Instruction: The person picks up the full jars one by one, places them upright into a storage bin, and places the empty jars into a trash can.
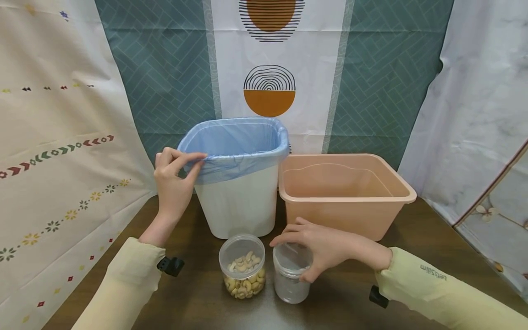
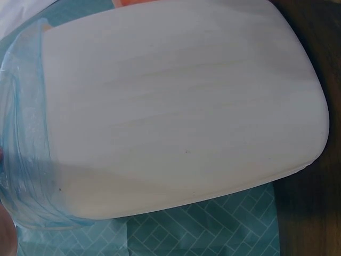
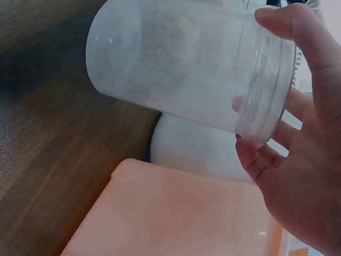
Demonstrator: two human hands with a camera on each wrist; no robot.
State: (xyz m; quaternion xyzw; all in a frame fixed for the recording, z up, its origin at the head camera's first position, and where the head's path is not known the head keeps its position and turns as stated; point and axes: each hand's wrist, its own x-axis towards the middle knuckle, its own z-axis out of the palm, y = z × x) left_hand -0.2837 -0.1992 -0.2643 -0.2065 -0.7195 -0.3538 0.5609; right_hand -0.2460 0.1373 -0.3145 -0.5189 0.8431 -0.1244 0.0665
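At the left front corner of the white trash bin (image 1: 237, 206), my left hand (image 1: 171, 178) pinches the blue bin liner (image 1: 231, 169) between thumb and forefinger. The liner is folded over the bin's rim; its folds show in the left wrist view, with only a sliver of the hand. My right hand (image 1: 323, 245) grips a clear plastic jar (image 1: 288, 286) around its lidded top, thumb on the near side and fingers across from it. No contents show through this jar's wall (image 3: 176, 58). Just left of it stands a similar clear jar of cashews (image 1: 243, 286), untouched by either hand.
A peach-coloured plastic tub (image 1: 338, 213) stands behind the right hand, close beside the bin. The dark wooden table (image 1: 198, 293) carries everything. Patterned cloths hang at the back and on both sides, among them a green and white curtain (image 1: 165, 59).
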